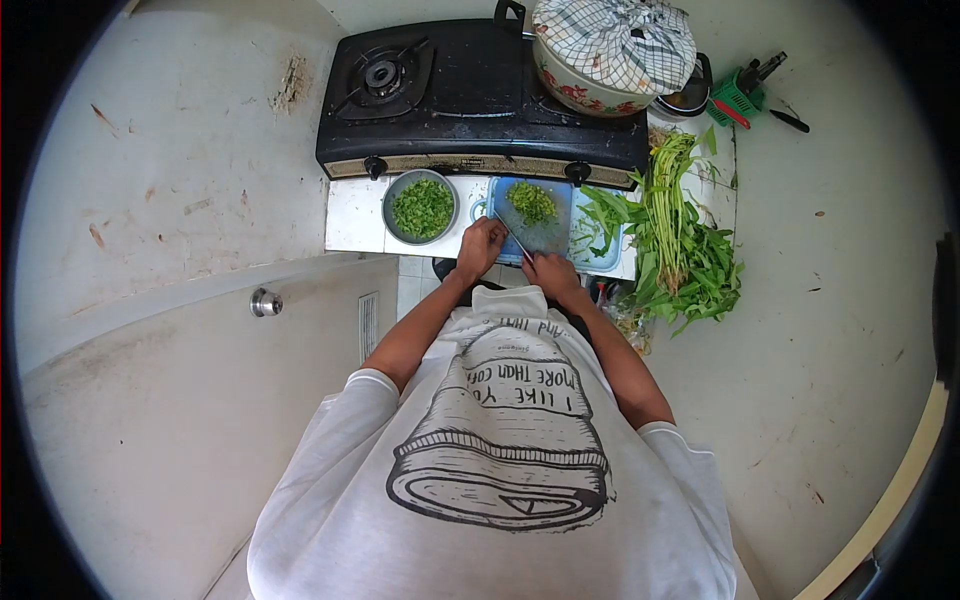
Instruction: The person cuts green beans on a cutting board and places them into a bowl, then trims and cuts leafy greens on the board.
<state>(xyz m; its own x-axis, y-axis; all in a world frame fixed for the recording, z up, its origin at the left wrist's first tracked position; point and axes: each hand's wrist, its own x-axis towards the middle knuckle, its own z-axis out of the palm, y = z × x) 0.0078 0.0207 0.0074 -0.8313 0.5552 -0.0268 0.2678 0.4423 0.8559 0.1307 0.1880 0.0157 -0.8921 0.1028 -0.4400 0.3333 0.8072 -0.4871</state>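
My right hand (550, 272) is wrapped round the handle of a knife (515, 237) at the front edge of a blue cutting board (553, 238). The blade slants up and left across the board. My left hand (483, 245) is at the board's left edge, close to the blade, with its fingers curled together; what they hold, if anything, is hidden. Chopped greens (532, 202) lie in a pile on the board beyond the knife. Left of the board stands a grey bowl (388, 222) holding more chopped greens (422, 208).
Long-stemmed leafy greens (672, 215) lie at the right, hanging over the counter edge. A blue tray (607, 258) with loose leaves is beside the board. Behind are a black gas stove (475, 90), a cloth-covered flowered pot (590, 95) and a green basket (738, 97) of utensils.
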